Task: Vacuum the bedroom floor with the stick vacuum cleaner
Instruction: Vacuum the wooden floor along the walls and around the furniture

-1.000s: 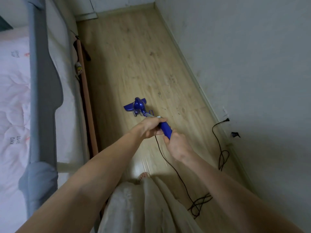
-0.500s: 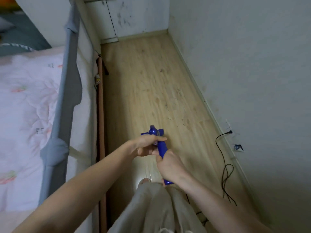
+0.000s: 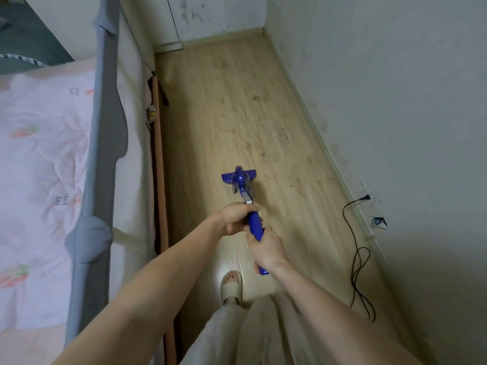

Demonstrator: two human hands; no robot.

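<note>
Pale wood-grain laminate floor (image 3: 237,114) fills a narrow strip between a bed (image 3: 39,154) on one side and a grey-white wall (image 3: 395,101) on the other, and it runs up to a closed cabinet door (image 3: 218,14) at the far end. Dark scuffs and specks are seen on the planks ahead of the vacuum head, mostly toward the wall edge, so that stretch is judged not yet cleaned; whether the boards nearer the feet have been covered cannot be told. The work is judged to be under way, with the far part of the strip and both edges still to be done.

The stick vacuum cleaner (image 3: 241,180) is held out in front, roughly mid-strip, its flat blue plastic head set on the floor and its rounded glossy body just behind it. A short grey metal collar joins the body to the blue handle. The left hand (image 3: 234,217) is wrapped round the upper handle, fingers curled tight on it, and the right hand (image 3: 266,248) is clamped lower down, near the handle's end.

A thin black cord (image 3: 355,259) is plugged into a wall socket (image 3: 367,197) and lies in loose loops along the wall edge of the floor. The bed is covered by a soft quilted pink blanket and fenced by a padded grey rail (image 3: 105,127). A beige rubber slipper (image 3: 232,285) and loose light trousers are seen below the hands.
</note>
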